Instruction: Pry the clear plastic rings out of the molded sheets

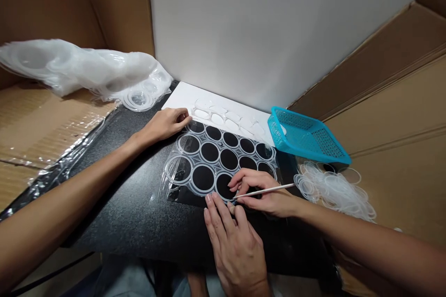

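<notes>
A clear plastic sheet of die-cut rings [209,178] lies flat over a black surface. My left hand [169,123], reaching in from the left, has its fingers closed at the sheet's far left corner. My right hand [265,192] grips a thin white stick [270,190] like a pen. The stick's tip touches the rim of a front-row ring. A third hand [239,250] comes up from the bottom edge, seemingly another person's. Its fingers rest flat on the sheet's near edge, right beside the stick's tip.
Behind the sheet is a white board [176,97] bearing a clear strip with ring outlines. A blue basket [313,134] stands at the right, with a pile of loose rings [336,192] before it. Bundled ring sheets [83,67] sit on cardboard at left. Cardboard walls enclose the black table [132,209].
</notes>
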The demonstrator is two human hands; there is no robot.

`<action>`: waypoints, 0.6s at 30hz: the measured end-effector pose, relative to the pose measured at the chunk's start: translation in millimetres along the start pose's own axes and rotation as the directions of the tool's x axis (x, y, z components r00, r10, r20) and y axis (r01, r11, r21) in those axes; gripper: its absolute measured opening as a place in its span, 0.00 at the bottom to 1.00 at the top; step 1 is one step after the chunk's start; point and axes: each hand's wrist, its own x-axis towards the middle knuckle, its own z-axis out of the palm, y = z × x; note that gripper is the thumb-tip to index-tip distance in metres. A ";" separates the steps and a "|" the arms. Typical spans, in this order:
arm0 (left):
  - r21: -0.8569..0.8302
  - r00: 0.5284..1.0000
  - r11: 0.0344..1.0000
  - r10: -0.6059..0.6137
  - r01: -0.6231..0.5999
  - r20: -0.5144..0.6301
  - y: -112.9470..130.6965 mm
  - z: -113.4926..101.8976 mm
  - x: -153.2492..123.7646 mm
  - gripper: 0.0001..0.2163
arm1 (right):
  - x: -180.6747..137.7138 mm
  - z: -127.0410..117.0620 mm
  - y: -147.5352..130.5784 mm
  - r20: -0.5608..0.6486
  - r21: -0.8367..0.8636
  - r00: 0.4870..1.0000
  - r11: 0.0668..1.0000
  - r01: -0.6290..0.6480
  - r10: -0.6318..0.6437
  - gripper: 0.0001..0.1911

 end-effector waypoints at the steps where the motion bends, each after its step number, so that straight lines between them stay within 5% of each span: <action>1: 0.001 1.000 1.000 -0.001 0.001 0.000 -0.2 0.1 0.1 0.16 | 0.4 0.6 0.0 0.000 0.111 1.000 0.994 -0.025 0.025 0.16; 3: 0.007 1.000 1.000 -0.003 0.003 -0.001 -0.5 0.1 0.4 0.16 | 1.6 1.1 -2.1 0.005 0.210 0.999 0.977 -0.046 0.046 0.17; 9: 0.025 1.000 1.000 -0.004 0.004 -0.003 -0.7 0.1 0.8 0.15 | -2.9 1.1 -9.1 0.054 -0.056 0.999 0.998 -0.007 0.010 0.16; 12: 0.027 1.000 1.000 -0.005 0.005 0.002 -0.1 -0.3 0.8 0.16 | -13.9 29.1 19.3 -0.028 0.216 0.999 0.976 -0.026 0.033 0.12; 14: 0.026 1.000 1.000 -0.005 0.005 0.004 0.3 -0.5 0.9 0.16 | -21.3 62.9 48.6 -0.264 0.569 0.963 0.815 0.113 0.051 0.06; 18: 0.022 1.000 1.000 -0.003 0.003 0.011 0.7 -0.7 0.9 0.17 | -26.9 123.1 85.3 -0.301 0.759 0.947 0.628 0.169 0.109 0.13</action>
